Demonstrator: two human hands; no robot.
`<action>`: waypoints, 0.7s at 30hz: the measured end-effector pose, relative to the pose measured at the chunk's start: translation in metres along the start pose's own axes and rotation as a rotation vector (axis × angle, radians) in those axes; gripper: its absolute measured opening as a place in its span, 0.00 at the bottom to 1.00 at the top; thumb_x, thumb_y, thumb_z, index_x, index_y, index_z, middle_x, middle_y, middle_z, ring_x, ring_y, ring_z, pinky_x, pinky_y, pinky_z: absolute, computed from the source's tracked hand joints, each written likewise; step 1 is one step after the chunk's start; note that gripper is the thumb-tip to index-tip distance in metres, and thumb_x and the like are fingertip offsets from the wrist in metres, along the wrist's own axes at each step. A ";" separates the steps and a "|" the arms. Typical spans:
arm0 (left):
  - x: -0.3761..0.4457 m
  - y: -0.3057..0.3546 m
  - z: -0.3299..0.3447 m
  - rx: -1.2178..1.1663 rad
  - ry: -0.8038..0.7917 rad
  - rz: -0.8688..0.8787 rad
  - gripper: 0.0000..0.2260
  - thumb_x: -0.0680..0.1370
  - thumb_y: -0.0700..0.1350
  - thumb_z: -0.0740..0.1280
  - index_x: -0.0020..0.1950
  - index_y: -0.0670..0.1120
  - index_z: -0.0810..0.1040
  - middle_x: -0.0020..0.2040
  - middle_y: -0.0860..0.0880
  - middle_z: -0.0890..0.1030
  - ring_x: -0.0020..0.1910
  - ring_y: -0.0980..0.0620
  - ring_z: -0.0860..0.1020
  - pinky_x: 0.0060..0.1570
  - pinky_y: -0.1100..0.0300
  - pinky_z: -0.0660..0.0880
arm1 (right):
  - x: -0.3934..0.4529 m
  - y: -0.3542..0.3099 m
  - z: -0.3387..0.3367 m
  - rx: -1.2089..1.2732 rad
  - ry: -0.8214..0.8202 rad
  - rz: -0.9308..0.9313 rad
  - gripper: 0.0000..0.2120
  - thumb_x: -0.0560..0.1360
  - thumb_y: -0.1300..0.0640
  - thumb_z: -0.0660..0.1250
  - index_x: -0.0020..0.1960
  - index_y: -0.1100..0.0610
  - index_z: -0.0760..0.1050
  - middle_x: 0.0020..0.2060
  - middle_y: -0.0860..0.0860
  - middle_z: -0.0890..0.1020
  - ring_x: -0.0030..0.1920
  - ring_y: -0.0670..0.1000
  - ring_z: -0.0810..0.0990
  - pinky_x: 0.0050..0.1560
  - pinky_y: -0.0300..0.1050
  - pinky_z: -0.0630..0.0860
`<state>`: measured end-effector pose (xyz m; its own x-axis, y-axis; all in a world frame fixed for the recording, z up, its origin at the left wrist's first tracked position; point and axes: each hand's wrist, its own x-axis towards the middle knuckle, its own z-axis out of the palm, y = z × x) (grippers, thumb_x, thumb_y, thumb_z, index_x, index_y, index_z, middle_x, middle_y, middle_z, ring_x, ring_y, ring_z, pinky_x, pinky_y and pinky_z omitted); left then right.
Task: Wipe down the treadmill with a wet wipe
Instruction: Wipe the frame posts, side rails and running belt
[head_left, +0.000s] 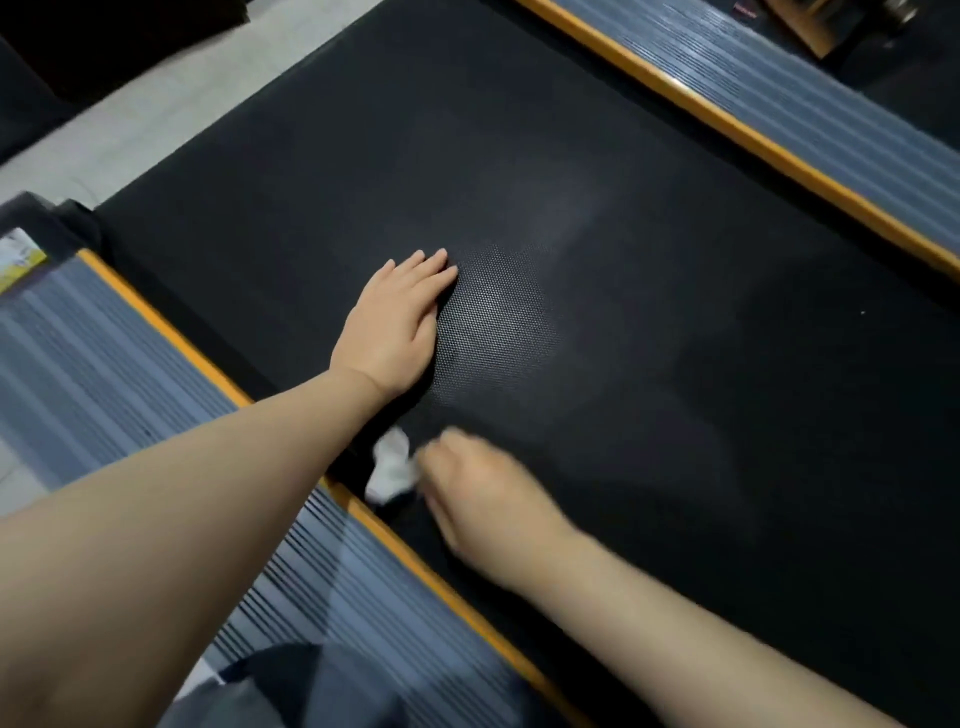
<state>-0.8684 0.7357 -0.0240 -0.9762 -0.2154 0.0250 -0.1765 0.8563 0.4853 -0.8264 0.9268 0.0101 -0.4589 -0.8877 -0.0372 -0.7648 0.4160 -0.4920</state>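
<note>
The left hand (395, 322) lies flat on the black treadmill belt (649, 218), palm down, its fingers (434, 265) straight and close together, holding nothing. Just beside its fingertips the belt's fine dotted texture shows clearly in a paler patch. The right hand (478, 488) is nearer the camera and blurred; its fingers are curled round a crumpled white wet wipe (392, 467), which sticks out to the left of the knuckles and touches the belt right at its left edge. The wipe sits just beside the orange strip (171, 332) that runs along that edge, close below the left wrist. Beyond the strip lies the grey ribbed side rail (93, 374), with a yellow and white label (21, 257) near its far end. On the other side of the belt a matching orange strip (727, 122) and ribbed side rail (810, 98) run diagonally across the upper right corner. Pale floor (171, 98) shows past the far end of the belt at the upper left. Both forearms are bare, and a dark grey piece of clothing (311, 691) shows at the bottom edge.
</note>
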 end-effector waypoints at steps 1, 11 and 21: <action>0.000 0.000 0.000 -0.003 -0.002 -0.001 0.22 0.80 0.38 0.55 0.74 0.46 0.70 0.76 0.49 0.66 0.77 0.49 0.61 0.77 0.57 0.48 | -0.015 -0.014 0.001 0.036 -0.091 -0.098 0.02 0.75 0.60 0.63 0.45 0.58 0.74 0.40 0.55 0.75 0.38 0.57 0.76 0.35 0.50 0.75; -0.002 -0.019 -0.048 0.036 -0.340 0.134 0.24 0.81 0.40 0.59 0.78 0.43 0.62 0.79 0.44 0.58 0.79 0.46 0.55 0.77 0.55 0.50 | 0.019 0.022 -0.024 -0.163 0.230 0.477 0.08 0.79 0.60 0.60 0.54 0.62 0.74 0.45 0.60 0.78 0.43 0.64 0.79 0.41 0.55 0.74; -0.026 -0.078 -0.081 0.326 -0.323 0.089 0.27 0.84 0.55 0.55 0.80 0.48 0.53 0.81 0.46 0.51 0.80 0.45 0.48 0.77 0.53 0.45 | 0.029 0.046 -0.037 -0.323 0.111 0.444 0.07 0.78 0.53 0.58 0.47 0.55 0.72 0.44 0.55 0.79 0.45 0.60 0.81 0.39 0.50 0.74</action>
<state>-0.8192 0.6366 0.0087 -0.9694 -0.0215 -0.2444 -0.0701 0.9788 0.1922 -0.8916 0.9277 0.0190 -0.8003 -0.5943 -0.0796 -0.5786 0.8002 -0.1576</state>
